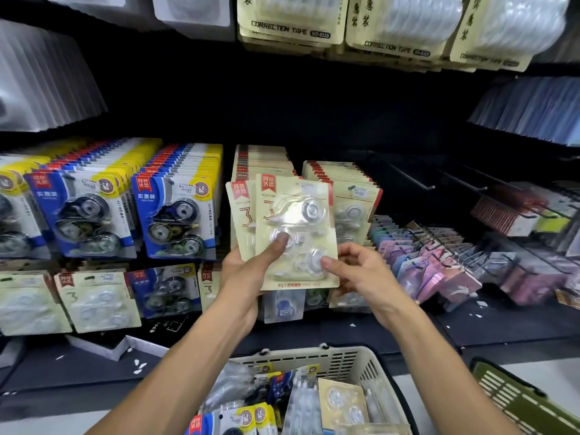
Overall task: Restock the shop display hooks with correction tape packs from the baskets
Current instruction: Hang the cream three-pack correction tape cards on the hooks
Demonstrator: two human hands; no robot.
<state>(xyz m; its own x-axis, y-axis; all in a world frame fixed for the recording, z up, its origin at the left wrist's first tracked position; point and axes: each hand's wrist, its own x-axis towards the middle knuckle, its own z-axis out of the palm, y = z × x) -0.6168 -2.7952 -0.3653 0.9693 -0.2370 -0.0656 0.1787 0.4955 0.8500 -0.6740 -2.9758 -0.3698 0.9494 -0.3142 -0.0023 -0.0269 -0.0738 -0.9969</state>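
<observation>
Before the hooks, both hands' fingers (280,243) pinch the cream pack (296,221).

Left hand (251,265) gripping, thumb up, right hand (361,271) pinching, forearms raised

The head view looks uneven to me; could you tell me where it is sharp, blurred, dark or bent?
Head view: the cream pack held by the left hand and right hand is fairly sharp, with glare on its blister; the pink packs at right are smeared; the shelf gap above is almost black; the wide lens bows the edges.
</observation>
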